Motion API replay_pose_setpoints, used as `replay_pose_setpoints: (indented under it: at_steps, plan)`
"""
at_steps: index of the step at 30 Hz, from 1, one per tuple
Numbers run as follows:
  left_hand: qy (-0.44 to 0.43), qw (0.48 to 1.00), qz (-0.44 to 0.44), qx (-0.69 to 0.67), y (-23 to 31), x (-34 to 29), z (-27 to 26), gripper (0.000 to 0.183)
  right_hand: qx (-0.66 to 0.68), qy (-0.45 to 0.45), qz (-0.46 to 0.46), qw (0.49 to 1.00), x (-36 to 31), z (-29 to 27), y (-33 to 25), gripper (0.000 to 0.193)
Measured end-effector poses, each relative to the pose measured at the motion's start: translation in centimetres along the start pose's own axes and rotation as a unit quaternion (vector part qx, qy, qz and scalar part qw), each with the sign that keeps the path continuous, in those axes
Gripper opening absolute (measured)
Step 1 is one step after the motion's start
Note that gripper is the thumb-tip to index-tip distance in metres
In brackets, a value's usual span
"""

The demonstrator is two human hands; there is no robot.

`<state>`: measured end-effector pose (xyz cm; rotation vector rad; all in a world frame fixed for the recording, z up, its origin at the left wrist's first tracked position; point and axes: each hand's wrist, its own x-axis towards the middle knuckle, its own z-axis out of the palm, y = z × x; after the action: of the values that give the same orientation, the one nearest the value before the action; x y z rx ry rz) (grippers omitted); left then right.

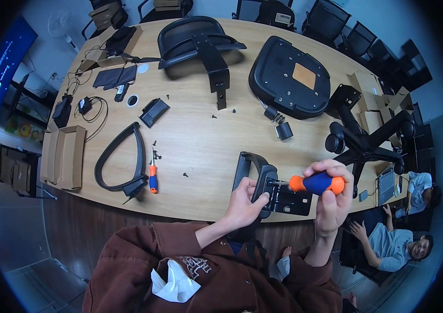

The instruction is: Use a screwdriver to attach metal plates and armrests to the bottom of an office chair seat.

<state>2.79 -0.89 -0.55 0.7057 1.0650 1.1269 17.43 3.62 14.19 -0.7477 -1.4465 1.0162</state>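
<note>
My left hand (pixel 243 207) is closed round a black chair armrest (pixel 268 175) at the table's near edge. A black metal bracket (pixel 293 202) with several holes lies against the armrest's right side. In my right hand (pixel 334 206) is a screwdriver (pixel 318 183) with an orange and blue handle, gripped by the fingertips and held nearly level. Its shaft points left, and the tip meets the armrest by the bracket; any screw there is too small to make out.
Leftward lie a second armrest (pixel 142 151), another screwdriver (pixel 152 177) and loose screws (pixel 185 175). Farther back are a chair backrest (pixel 216 62) and an upturned seat (pixel 289 78). A wheeled chair base (pixel 367 141) stands right, an open cardboard box (pixel 65 156) left. Two people sit at right.
</note>
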Motion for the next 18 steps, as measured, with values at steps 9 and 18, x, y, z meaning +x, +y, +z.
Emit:
replay_pose_setpoints:
  at_steps: [9,18]
  plan:
    - [-0.01,1.0,0.005,0.0,-0.3,-0.2,0.1,0.029,0.072,0.019,-0.03,0.997,-0.3,0.7,1.7,0.055]
    - [-0.002,1.0,-0.001,-0.008,0.3,-0.3,-0.1,0.028,-0.121,0.003,-0.075,0.99,0.4,-1.1,0.9,0.055]
